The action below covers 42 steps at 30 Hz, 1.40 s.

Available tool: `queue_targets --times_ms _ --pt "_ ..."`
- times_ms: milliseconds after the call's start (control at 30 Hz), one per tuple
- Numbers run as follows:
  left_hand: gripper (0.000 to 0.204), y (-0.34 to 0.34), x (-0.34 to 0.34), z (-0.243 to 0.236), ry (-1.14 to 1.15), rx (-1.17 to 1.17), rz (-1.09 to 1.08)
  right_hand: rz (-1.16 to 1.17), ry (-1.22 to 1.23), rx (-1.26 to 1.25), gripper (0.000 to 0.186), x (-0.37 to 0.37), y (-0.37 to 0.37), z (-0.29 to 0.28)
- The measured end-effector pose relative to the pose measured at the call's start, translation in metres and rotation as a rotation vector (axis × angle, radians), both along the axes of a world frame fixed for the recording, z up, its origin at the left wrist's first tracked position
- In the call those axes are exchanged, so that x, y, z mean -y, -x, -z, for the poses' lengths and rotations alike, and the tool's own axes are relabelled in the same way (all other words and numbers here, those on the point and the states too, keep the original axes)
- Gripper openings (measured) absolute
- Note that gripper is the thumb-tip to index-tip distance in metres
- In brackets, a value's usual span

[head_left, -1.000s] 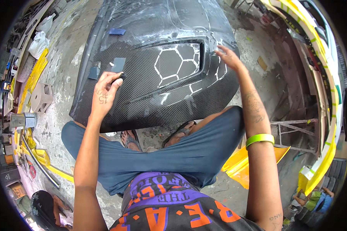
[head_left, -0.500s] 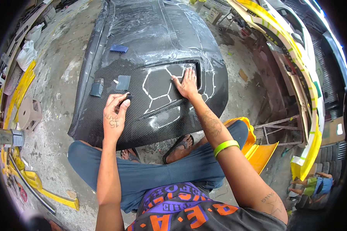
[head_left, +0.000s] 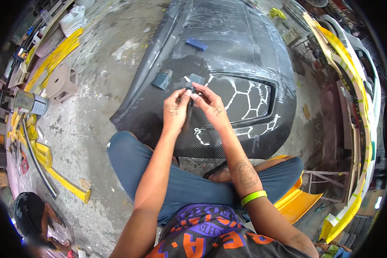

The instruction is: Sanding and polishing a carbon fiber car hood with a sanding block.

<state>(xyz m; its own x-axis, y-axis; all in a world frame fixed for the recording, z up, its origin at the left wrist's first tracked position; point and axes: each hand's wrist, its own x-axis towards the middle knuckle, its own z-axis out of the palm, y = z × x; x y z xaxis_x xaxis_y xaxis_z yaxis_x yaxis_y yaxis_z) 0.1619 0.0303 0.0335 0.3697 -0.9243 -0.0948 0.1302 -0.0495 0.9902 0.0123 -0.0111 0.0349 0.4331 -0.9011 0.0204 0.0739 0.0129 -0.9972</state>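
Between my two hands, over the near left part of a black carbon-fibre car hood point(head_left: 155, 135), is a small dark piece point(head_left: 189, 87) whose kind I cannot make out. My left hand point(head_left: 175, 107) pinches it with thumb and fingertips. My right hand point(head_left: 210, 103) pinches at its other side. Just beyond the fingers lie a grey square sheet point(head_left: 198, 79), partly hidden, and a small white bit point(head_left: 187, 79). A dark grey folded sheet point(head_left: 162, 79) rests to their left. Farther up the hood sits a blue block point(head_left: 197, 44). White lines form polygons on the recessed panel point(head_left: 238, 101).
Yellow-edged car body parts point(head_left: 350, 77) stand along the right. At left are a beige stool point(head_left: 62, 84), a metal can point(head_left: 38, 104) and yellow strips point(head_left: 64, 182) on the concrete floor. Another person point(head_left: 30, 210) is at the lower left.
My right hand has left the recessed panel and come to my left hand, joining it at the small dark piece. The whole view has shifted, with the hood now farther right.
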Motion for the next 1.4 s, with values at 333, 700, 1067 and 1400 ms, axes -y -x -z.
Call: queue_targets --times_ms 333,700,1067,1400 --pt "0.042 0.013 0.001 0.007 0.011 -0.091 0.252 0.318 -0.274 0.157 0.03 0.003 0.022 0.007" --pt "0.053 -0.059 -0.011 0.031 0.029 0.863 -0.231 0.377 -0.186 0.123 0.039 0.082 -0.058 0.023" --pt "0.049 -0.086 0.002 0.029 0.053 0.317 -0.294 0.118 0.568 -0.935 0.065 0.119 -0.137 0.057" --pt "0.05 -0.085 0.004 0.009 0.094 0.127 -0.311 -0.013 0.362 -0.689 0.047 0.113 -0.106 0.016"
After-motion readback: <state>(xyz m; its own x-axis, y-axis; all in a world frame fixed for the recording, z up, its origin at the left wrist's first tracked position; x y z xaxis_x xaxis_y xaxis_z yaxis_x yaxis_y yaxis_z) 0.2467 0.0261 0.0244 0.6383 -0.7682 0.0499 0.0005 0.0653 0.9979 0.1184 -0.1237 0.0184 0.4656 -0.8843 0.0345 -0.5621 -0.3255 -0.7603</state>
